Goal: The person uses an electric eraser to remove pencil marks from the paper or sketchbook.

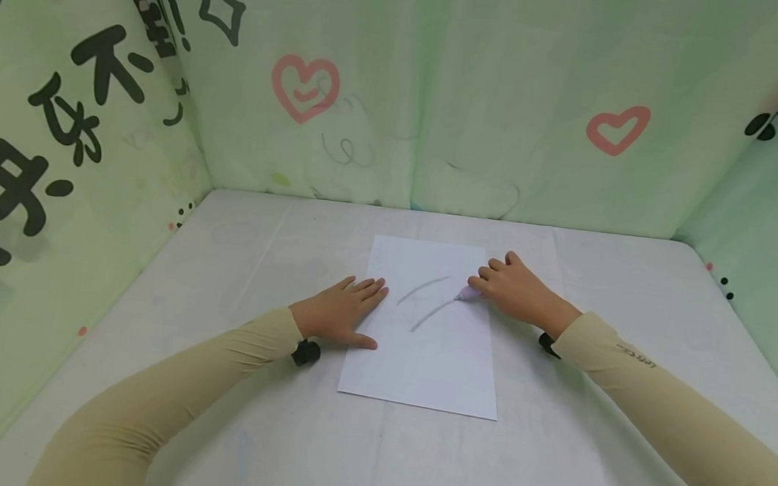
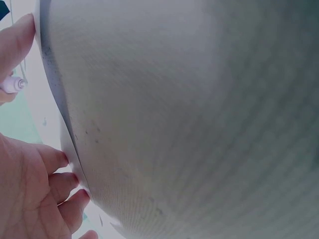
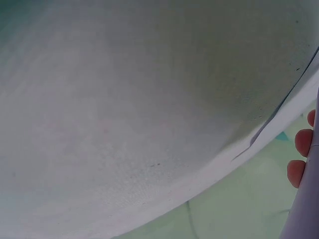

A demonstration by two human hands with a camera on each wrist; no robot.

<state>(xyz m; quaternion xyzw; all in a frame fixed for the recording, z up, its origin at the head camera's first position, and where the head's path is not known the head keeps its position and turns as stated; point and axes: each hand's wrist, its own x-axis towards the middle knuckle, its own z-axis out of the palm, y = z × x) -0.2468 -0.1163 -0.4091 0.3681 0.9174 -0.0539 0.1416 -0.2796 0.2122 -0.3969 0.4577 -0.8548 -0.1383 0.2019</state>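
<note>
Lying near the front edge of the white-covered table (image 1: 221,425), two beige sleeves (image 1: 177,386) reach forward from either side. Between them rests a white sheet of paper (image 1: 435,370), flat on the cloth. The left hand (image 1: 340,314) presses on the paper's left edge, palm down, fingers straight and spread, holding nothing. Just past it on the sheet run two grey curved strokes (image 1: 425,304), one above the other. The right hand (image 1: 515,288) sits at the paper's right edge, fingers curled around a pale purple marker (image 1: 468,294) whose tip touches the upper end of the nearer stroke. The two hands are well apart, the strokes between them. Behind the table stand green cloth walls (image 1: 502,95) printed with pink hearts (image 1: 305,84) and black characters.
</note>
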